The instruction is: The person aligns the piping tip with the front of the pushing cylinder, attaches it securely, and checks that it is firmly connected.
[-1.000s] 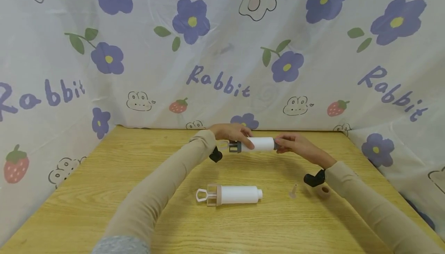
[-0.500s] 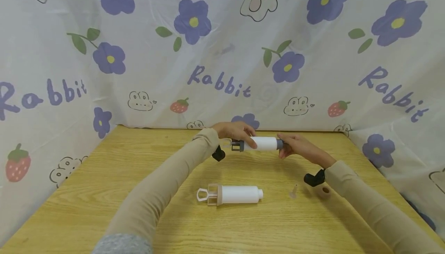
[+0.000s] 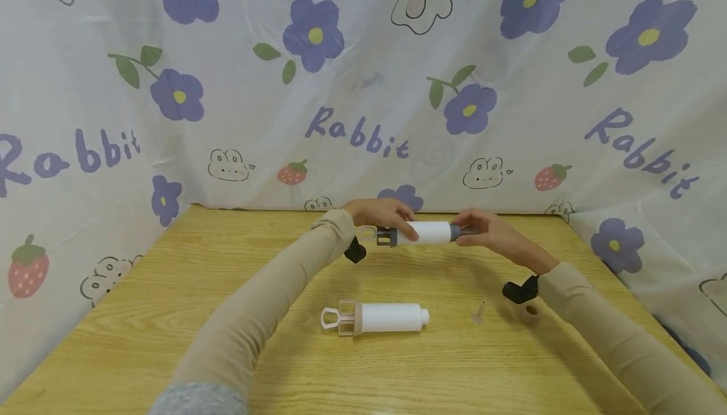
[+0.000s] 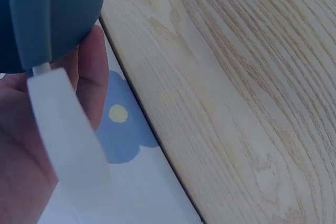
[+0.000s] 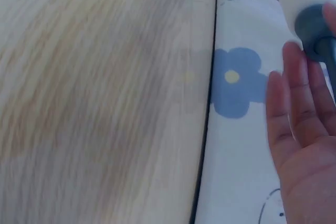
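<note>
A large white plunger syringe (image 3: 430, 233) with dark grey fittings lies level between both hands, toward the back of the table. My left hand (image 3: 379, 213) grips its barrel from behind, thumb across the front near the grey collar (image 4: 79, 14). Its pale plunger handle (image 4: 68, 124) points left, in front of the palm in the left wrist view. At the other end is a grey screw cap (image 3: 455, 233) with a narrow nozzle. My right hand (image 3: 493, 233) pinches this end between thumb and fingers; in the right wrist view the fingers (image 5: 296, 72) lie along the cap's underside.
A second white syringe (image 3: 392, 318) with beige fittings lies on the wooden table (image 3: 272, 364) nearer me. To its right stand a small beige nozzle (image 3: 480, 313) and a beige ring cap (image 3: 531, 314), close below the right wrist. A patterned cloth (image 3: 352, 175) hangs behind the table.
My right fingers have shifted around the nozzle end and moved slightly right, leaving more of the grey cap showing. The left hand keeps its grip on the barrel, with only slight sideways movement.
</note>
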Available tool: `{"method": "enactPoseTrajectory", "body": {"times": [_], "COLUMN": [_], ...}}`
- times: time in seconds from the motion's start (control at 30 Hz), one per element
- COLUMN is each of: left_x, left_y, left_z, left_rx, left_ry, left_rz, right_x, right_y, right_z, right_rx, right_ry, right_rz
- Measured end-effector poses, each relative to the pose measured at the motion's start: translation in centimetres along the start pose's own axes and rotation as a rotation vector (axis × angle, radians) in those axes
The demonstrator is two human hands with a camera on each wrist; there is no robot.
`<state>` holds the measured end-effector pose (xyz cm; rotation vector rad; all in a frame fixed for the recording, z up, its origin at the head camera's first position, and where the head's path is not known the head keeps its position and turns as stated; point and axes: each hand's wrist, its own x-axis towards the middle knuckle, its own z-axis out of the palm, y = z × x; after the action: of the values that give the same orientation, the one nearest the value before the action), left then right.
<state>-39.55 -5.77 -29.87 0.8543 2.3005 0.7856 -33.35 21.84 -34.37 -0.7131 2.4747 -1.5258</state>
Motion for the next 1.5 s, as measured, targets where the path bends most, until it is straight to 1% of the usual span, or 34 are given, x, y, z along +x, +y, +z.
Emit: {"method": "enactPoseTrajectory", "body": {"times": [0.1, 0.13, 0.27, 0.4, 0.53, 0.6, 0.77, 0.83, 0.93, 1.07, 1.17, 1.33, 1.5], "left_x": [-0.18, -0.25, -0.46, -0.33, -0.23, -0.18, -0.10, -0.08, -0.07, -0.20, -0.23, -0.16, -0.03], "left_y": [0.14, 0.20, 0.39, 0.45, 0.56, 0.66, 0.87, 0.92, 0.94, 0.97, 0.87, 0.55, 0.50], "left_z": [0.01, -0.01, -0.03, 0.06, 0.23, 0.23, 0.09, 0.05, 0.10, 0.32, 0.47, 0.56, 0.69], "left_rx": [0.005, 0.009, 0.015, 0.010, 0.006, 0.008, 0.009, 0.003, -0.002, 0.012, 0.016, -0.003, 0.004], "left_ry": [0.005, 0.007, 0.005, 0.008, -0.006, -0.017, -0.013, -0.006, 0.006, 0.040, 0.056, 0.057, 0.061], "left_rz": [0.004, 0.007, 0.024, 0.031, 0.043, 0.047, 0.025, 0.016, 0.021, 0.035, 0.033, 0.033, 0.022], "right_x": [0.39, 0.50, 0.79, 0.79, 0.56, 0.37, 0.00, -0.03, 0.03, 0.24, 0.39, 0.55, 0.65], "right_y": [0.22, 0.28, 0.46, 0.49, 0.38, 0.18, -0.39, -0.49, -0.44, -0.22, -0.05, 0.04, 0.23], "right_z": [0.23, 0.26, 0.20, 0.13, 0.13, 0.00, -0.42, -0.47, -0.31, 0.06, 0.18, 0.24, 0.12], "right_rx": [0.054, 0.087, 0.143, 0.152, 0.161, 0.145, 0.085, 0.082, 0.083, 0.114, 0.141, 0.160, 0.219], "right_ry": [0.000, -0.002, -0.008, -0.016, -0.037, -0.031, -0.001, -0.012, -0.025, -0.014, -0.015, -0.054, -0.091], "right_rz": [0.022, 0.038, 0.116, 0.188, 0.223, 0.197, 0.025, -0.017, 0.002, 0.043, 0.053, 0.063, 0.081]}}
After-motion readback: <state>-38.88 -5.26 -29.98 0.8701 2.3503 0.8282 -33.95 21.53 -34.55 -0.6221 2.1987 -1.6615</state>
